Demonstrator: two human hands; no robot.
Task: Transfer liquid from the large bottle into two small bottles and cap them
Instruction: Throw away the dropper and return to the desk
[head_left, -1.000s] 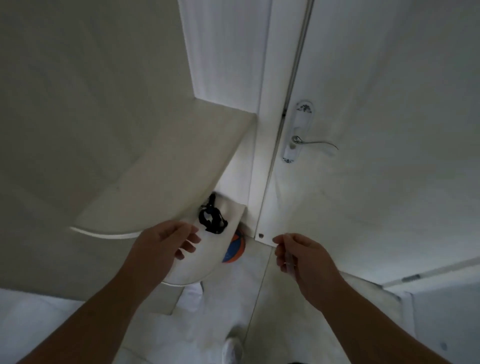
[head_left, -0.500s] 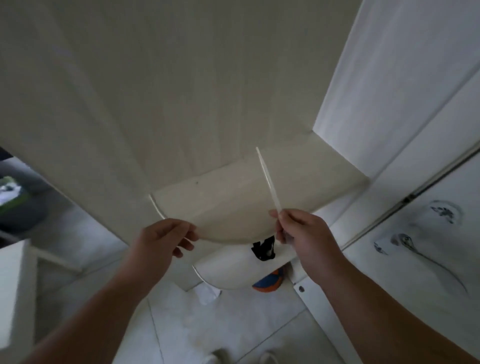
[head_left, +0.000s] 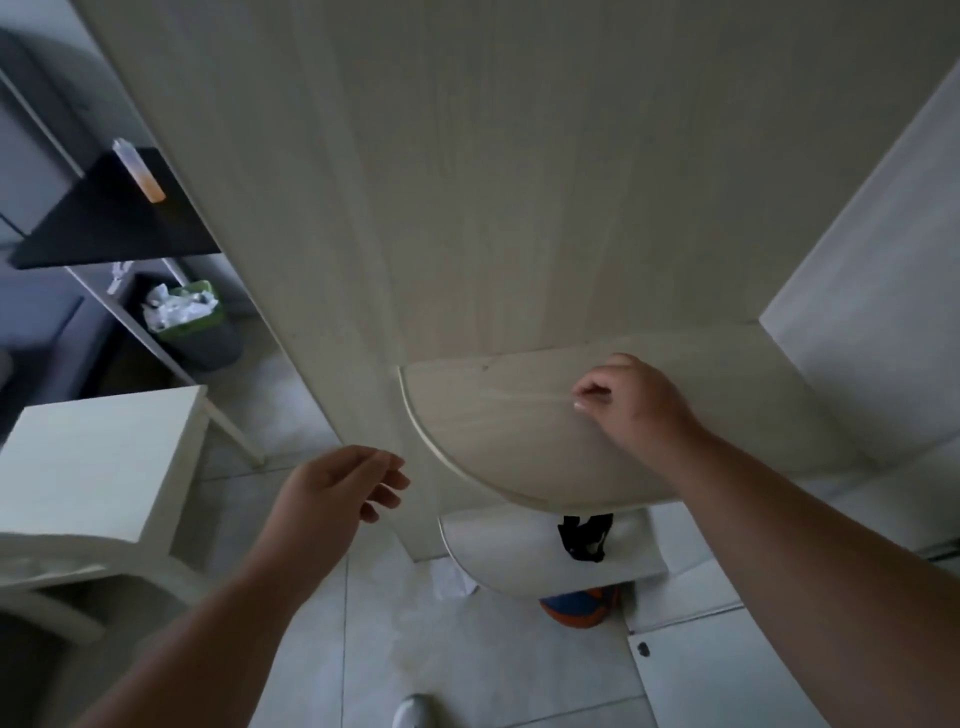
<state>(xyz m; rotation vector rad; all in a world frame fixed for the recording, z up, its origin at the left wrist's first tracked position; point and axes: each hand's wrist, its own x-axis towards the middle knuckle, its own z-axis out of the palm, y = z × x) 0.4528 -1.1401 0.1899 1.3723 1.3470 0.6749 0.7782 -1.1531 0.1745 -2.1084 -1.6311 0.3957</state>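
My right hand hovers over the pale rounded upper shelf, its fingers curled and pinching the end of a thin clear stick that lies low across the shelf, pointing left. My left hand hangs in the air to the left of the shelf's edge with relaxed fingers and holds nothing. Far off at the upper left, a slim bottle with orange liquid in its bottom stands on a black tabletop. No other bottles or caps are in sight.
A tall pale cabinet panel fills the middle. Below the upper shelf is a second rounded shelf with a black object. An orange-and-blue object lies on the tiled floor. At left stand a white table and a green-lined bin.
The view swung left from the door to the cabinet and desk. My right hand brought the stick from upright down onto the upper shelf. My left hand stayed open and drifted left.
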